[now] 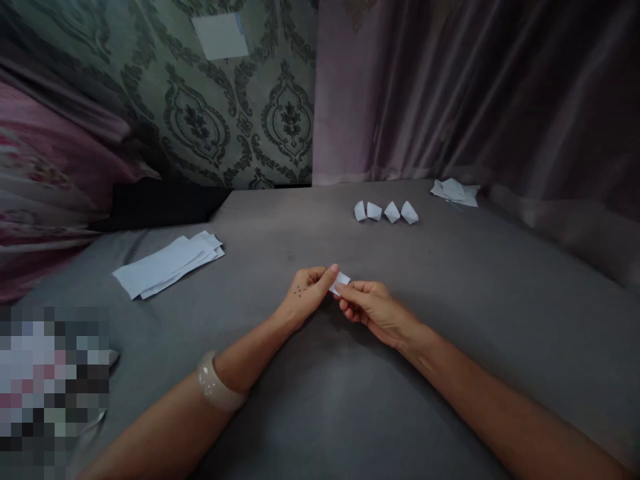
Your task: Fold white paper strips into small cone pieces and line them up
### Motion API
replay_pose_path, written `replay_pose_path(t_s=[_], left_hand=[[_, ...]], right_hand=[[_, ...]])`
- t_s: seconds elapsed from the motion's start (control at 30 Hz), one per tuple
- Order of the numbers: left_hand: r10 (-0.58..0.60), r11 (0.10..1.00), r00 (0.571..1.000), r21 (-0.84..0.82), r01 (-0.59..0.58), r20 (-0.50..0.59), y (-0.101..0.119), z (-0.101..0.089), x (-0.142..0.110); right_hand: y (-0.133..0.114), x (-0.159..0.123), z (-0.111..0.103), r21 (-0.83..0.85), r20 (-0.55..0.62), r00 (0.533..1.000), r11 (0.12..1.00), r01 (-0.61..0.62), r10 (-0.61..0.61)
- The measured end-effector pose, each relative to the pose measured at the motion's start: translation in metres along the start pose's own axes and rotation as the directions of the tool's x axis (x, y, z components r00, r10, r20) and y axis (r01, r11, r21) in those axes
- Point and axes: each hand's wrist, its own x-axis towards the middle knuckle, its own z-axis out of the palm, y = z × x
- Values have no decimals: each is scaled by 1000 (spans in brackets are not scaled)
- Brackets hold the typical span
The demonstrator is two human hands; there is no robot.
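1. The left hand (305,293) and right hand (370,303) both pinch a small white paper (341,283), perhaps folded, though fingers hide much of it, over a wide grey sheet (300,420).
2. Long paper strips (165,267) lie overlapped at left.
3. Farther off, four folded paper shapes (393,212) stand in a row; a loose paper pile (454,192) lies to their right.
4. Behind, patterned wallpaper (240,100) meets a purplish curtain (450,80).

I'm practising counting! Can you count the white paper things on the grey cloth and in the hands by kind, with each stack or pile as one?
Folded paper shapes: 4
Stack of paper strips: 1
Loose paper pile: 1
Held paper piece: 1
Total: 7
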Motion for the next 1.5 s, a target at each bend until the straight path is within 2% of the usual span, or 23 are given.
replay_pose_path(t_s=[0.07,0.13,0.17,0.2,0.23,0.27,0.3,0.33,0.37,0.4,0.47,0.5,0.57,0.63,0.7,0.73,0.77,0.83,0.97,1.1,1.23,1.37,1.5], left_hand=[[-57,998,998,-32,58,29,-1,0,1],[-151,979,988,-133,154,33,-3,0,2],[-202,958,979,-199,205,34,-3,-1,2],[-249,932,968,-264,249,34,-3,-1,3],[-286,905,958,-318,283,38,-3,-2,4],[-308,885,950,-355,302,41,-3,-2,4],[-320,874,947,-373,311,39,-3,-2,4],[-322,872,946,-376,312,38,-3,-2,4],[-319,876,947,-371,309,37,-3,-1,4],[-314,881,949,-361,305,36,-4,0,4],[-315,892,948,-330,310,39,-5,2,3],[-327,896,944,-304,325,46,-6,2,3],[-345,917,938,-198,346,39,-6,-1,3],[-281,960,959,1,281,-41,-5,-7,4],[-68,965,984,241,107,-164,-1,-13,5],[62,947,978,321,6,-198,1,-16,4],[165,926,967,369,-85,-192,3,-17,4],[260,903,956,383,-193,-133,4,-18,3],[226,920,974,330,-209,-12,-2,-14,4],[199,939,980,289,-188,-10,-9,-14,10],[131,976,991,174,-134,30,-11,-16,14],[150,983,988,98,-154,43,-14,-16,15],[131,982,991,137,-134,27,-16,-18,16]], right_hand=[[-1,0,-1,-36,19,1000,999,-9,10],[-4,-1,-5,-159,17,1000,987,6,-3],[-5,-2,-7,-259,-23,997,964,60,-68],[-7,-2,-10,-377,-76,979,914,148,-189],[-8,-2,-13,-498,-108,929,828,256,-353],[-9,-2,-16,-603,-95,849,708,366,-520],[-8,-1,-18,-674,-31,756,572,467,-653],[-7,0,-20,-706,66,676,444,551,-734],[-6,2,-21,-708,171,621,342,618,-765],[-3,3,-21,-695,261,584,271,666,-769],[2,7,-21,-670,354,534,190,717,-767],[4,9,-20,-669,365,527,177,722,-767],[6,11,-18,-681,335,551,207,702,-764],[5,13,-17,-698,259,603,285,656,-755],[2,15,-17,-702,166,649,373,607,-743],[1,17,-19,-698,127,666,411,587,-735],[1,18,-20,-693,99,683,442,569,-724],[0,22,-24,-687,77,714,482,544,-696],[2,26,-28,-697,66,745,504,510,-664],[1,25,-27,-716,68,748,490,497,-660],[1,25,-24,-731,29,751,499,466,-660],[5,25,-23,-708,3,768,542,454,-640],[9,28,-25,-630,-18,805,632,452,-594]])
